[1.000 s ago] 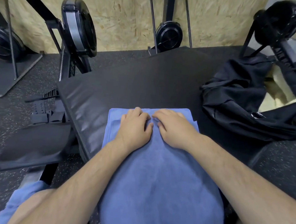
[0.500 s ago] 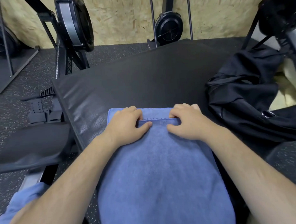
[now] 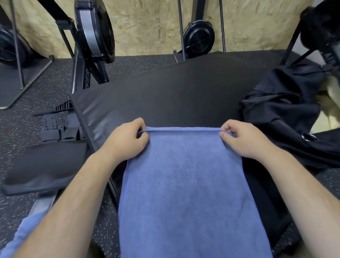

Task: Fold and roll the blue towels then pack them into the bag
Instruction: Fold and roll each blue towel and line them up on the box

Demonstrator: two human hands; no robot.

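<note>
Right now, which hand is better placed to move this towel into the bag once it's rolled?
Right. The right hand pinches the blue towel's far edge next to the black bag. The left hand pinches the opposite corner, the towel's width farther away.

Your left hand (image 3: 127, 142) sits just left of the frame's centre, fingers curled and thumb pinching the far edge of the towel (image 3: 186, 186). Your right hand (image 3: 242, 139) mirrors it right of centre, thumb and forefinger pinching the same edge. The hands are well apart, knuckles up. Both bare forearms run in from the lower corners, converging toward the middle.
</note>
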